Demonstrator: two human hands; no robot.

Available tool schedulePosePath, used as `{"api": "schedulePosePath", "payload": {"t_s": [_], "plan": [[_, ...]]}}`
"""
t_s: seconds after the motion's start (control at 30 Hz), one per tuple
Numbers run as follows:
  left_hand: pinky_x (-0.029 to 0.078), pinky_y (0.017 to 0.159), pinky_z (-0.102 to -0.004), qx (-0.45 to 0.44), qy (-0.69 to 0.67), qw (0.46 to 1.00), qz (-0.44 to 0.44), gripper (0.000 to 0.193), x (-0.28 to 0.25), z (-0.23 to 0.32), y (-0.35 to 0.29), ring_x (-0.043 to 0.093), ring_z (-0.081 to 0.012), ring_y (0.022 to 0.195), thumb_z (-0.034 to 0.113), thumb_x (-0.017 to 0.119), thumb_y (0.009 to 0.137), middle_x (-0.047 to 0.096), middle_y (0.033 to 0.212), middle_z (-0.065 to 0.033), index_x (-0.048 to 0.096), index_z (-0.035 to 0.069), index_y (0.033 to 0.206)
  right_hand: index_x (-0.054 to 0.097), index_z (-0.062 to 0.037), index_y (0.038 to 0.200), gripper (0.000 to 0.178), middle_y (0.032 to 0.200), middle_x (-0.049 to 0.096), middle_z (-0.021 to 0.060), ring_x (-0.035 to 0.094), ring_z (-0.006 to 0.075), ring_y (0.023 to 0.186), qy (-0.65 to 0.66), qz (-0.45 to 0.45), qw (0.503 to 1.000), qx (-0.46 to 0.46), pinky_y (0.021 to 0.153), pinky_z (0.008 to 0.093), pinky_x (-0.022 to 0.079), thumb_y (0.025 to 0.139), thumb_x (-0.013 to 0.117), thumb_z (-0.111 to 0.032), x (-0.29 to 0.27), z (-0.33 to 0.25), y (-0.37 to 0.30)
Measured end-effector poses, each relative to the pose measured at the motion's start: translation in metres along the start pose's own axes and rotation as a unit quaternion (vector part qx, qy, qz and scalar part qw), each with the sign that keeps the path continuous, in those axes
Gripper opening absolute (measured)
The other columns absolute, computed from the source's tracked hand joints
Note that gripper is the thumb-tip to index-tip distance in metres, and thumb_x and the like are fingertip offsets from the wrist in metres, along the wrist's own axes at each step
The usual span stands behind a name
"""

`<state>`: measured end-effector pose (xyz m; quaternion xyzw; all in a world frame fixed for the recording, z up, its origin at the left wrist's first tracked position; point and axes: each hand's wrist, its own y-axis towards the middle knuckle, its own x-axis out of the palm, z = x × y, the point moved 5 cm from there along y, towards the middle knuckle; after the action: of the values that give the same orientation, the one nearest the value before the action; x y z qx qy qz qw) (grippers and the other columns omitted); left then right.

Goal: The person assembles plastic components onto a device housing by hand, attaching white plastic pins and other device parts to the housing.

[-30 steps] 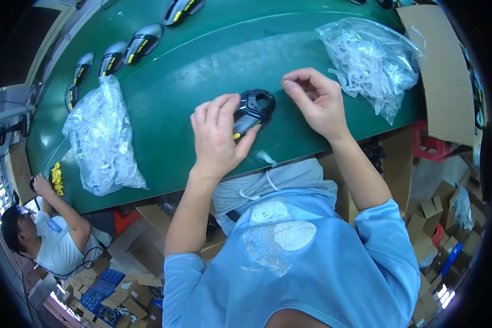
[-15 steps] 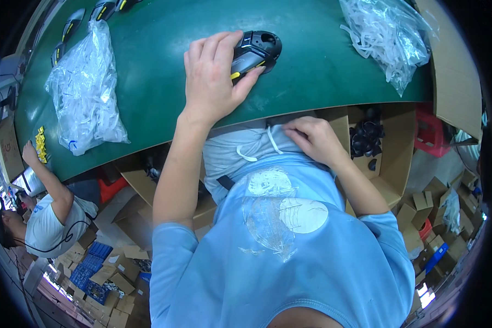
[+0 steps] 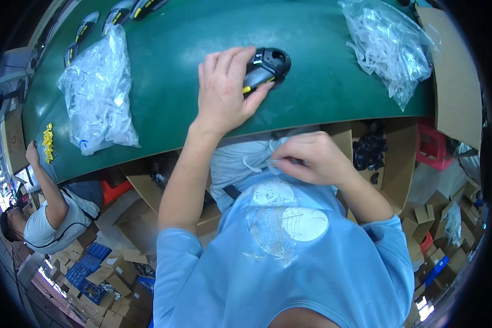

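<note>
My left hand (image 3: 223, 90) is wrapped round a black-and-grey rounded device (image 3: 271, 64) with yellow trim and a dark round opening at its far end. The thing rests on the green tabletop (image 3: 186, 38), its near end hidden under my fingers. My right hand (image 3: 317, 158) is in front of my lap, just below the table edge, its fingers curled toward the thumb. A small dark patch shows between them; what it is I cannot make out.
Clear bags of translucent plastic pieces lie left (image 3: 98, 93) and right (image 3: 391, 52). More such devices (image 3: 118, 15) stand far left. Yellow pieces (image 3: 48, 143) lie near a co-worker's hand (image 3: 33, 154). Below the table, a cardboard box (image 3: 396, 164) holds black curved parts (image 3: 369, 152).
My right hand has lifted off my lap slightly, its fingers more curled. My left hand keeps its hold on the device. The whole view has shifted a little.
</note>
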<state>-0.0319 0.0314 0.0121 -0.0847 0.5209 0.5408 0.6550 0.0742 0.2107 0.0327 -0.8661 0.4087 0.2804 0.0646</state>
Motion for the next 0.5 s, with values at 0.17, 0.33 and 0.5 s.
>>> {"api": "schedulePosePath", "payload": {"t_s": [0.17, 0.33, 0.5], "plan": [[0.042, 0.110, -0.0492, 0.007, 0.023, 0.997, 0.073, 0.068, -0.019, 0.013, -0.001, 0.053, -0.0411, 0.127, 0.040, 0.092, 0.083, 0.060, 0.145, -0.0212, 0.069, 0.005, 0.136, 0.081, -0.0041, 0.098, 0.017, 0.089, 0.082, 0.0082, 0.071, 0.0183, 0.064, 0.013, 0.300, 0.954, 0.022, 0.058, 0.0305, 0.054, 0.084, 0.086, 0.004, -0.079, 0.003, 0.004], [0.046, 0.094, -0.0463, -0.015, -0.268, 0.963, -0.023, 0.032, -0.043, 0.055, -0.003, 0.064, -0.0338, 0.099, 0.028, 0.082, 0.096, 0.073, 0.107, -0.0128, 0.074, 0.002, 0.113, 0.082, -0.0078, 0.100, 0.024, 0.087, 0.080, 0.0054, 0.073, 0.0193, 0.070, -0.078, 0.361, 0.919, -0.140, 0.060, 0.0316, 0.054, 0.080, 0.091, 0.002, -0.079, 0.010, 0.027], [0.047, 0.083, -0.0435, -0.033, -0.285, 0.957, -0.037, 0.010, -0.033, 0.047, -0.002, 0.064, -0.0280, 0.086, 0.014, 0.078, 0.097, 0.070, 0.096, -0.0087, 0.072, 0.006, 0.098, 0.084, -0.0033, 0.108, 0.026, 0.089, 0.079, 0.0067, 0.072, 0.0137, 0.072, 0.128, 0.252, 0.954, -0.104, 0.061, 0.0285, 0.053, 0.083, 0.088, 0.001, -0.075, 0.015, 0.033]]}}
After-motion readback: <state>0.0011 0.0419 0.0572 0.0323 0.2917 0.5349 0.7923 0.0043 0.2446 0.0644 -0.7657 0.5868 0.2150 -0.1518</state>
